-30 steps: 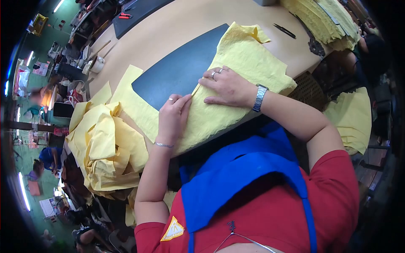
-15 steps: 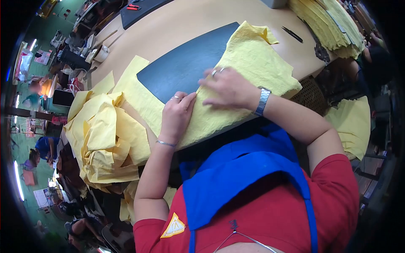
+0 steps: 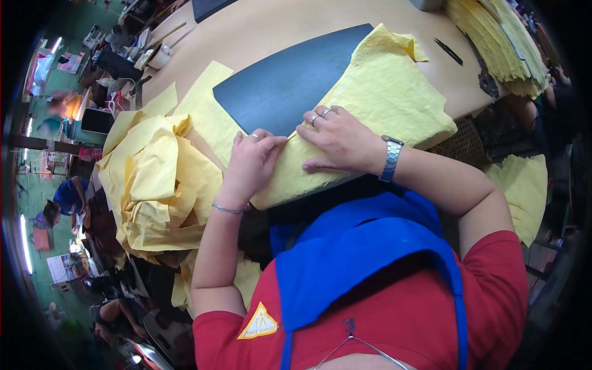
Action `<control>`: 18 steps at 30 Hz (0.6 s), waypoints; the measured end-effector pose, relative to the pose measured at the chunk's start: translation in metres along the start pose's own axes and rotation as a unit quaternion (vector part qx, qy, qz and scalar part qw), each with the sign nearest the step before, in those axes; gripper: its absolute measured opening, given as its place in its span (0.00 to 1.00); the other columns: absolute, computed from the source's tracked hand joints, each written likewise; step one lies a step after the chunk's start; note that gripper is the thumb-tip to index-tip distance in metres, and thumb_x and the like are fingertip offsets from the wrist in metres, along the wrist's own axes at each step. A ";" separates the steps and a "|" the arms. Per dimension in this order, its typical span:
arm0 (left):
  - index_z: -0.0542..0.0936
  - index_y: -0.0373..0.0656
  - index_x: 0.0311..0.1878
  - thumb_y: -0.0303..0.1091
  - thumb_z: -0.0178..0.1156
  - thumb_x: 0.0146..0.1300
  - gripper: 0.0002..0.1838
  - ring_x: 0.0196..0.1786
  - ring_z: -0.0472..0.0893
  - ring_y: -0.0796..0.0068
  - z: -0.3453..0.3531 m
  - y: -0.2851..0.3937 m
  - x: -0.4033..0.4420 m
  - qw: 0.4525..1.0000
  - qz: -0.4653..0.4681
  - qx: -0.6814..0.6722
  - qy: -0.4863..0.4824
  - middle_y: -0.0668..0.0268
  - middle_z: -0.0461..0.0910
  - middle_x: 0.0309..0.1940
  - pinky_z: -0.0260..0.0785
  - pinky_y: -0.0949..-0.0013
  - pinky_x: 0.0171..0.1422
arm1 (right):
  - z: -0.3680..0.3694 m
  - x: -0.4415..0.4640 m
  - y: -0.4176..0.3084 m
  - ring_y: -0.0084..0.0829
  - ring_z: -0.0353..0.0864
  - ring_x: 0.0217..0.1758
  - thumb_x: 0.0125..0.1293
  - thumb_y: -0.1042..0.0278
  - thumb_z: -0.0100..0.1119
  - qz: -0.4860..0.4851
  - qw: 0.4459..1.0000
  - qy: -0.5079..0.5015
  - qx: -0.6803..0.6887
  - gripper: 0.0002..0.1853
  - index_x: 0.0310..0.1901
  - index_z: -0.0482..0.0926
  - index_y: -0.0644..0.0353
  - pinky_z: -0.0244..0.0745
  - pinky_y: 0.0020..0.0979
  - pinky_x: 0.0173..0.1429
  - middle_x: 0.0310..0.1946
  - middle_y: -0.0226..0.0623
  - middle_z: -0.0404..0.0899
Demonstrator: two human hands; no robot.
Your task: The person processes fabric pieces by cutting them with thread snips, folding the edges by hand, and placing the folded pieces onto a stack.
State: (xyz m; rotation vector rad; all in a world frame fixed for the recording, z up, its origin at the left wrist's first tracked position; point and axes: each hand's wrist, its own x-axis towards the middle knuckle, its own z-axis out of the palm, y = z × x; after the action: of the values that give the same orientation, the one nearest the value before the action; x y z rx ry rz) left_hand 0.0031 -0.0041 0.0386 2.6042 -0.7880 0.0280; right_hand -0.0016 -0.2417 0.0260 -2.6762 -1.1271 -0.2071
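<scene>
A dark, smooth panel with a slightly curved far edge [image 3: 277, 74] lies on the table in front of me. Over its right and near part is a yellow, crinkled sheet [image 3: 394, 86] that looks like thick paper or cloth, its edge running diagonally across the panel. My left hand [image 3: 254, 161] pinches that edge near the panel's near left corner, thumb and forefinger together. Just to its right, my right hand [image 3: 342, 145] rests on the sheet, fingers along the edge and thumb apart. The sheet's far corner is crumpled up.
A heap of loose yellow sheets [image 3: 154, 179] lies left of the panel. At the back right stands a stack of yellow sheets [image 3: 487, 46], with a slim black tool [image 3: 448, 52] nearby. A white mug [image 3: 161, 57] sits at the table's far left. People work beyond on the left.
My right hand has come down from a blurred movement to rest on the sheet. My left hand still pinches the edge. The whole view has shifted slightly.
</scene>
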 end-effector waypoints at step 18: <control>0.86 0.57 0.42 0.32 0.64 0.63 0.07 0.47 0.82 0.70 -0.024 -0.019 -0.004 0.991 0.028 0.119 -0.049 0.75 0.82 0.38 0.48 0.33 0.77 | -0.008 0.010 -0.019 0.52 0.73 0.63 0.60 0.34 0.62 0.027 0.998 -0.056 0.032 0.38 0.65 0.74 0.51 0.81 0.49 0.52 0.59 0.55 0.70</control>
State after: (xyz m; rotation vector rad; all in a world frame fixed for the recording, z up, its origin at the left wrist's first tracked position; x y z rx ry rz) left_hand 0.0121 0.0213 0.0525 2.8252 -0.9443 0.0108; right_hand -0.0090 -0.2240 0.0387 -2.6870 -1.0712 -0.0129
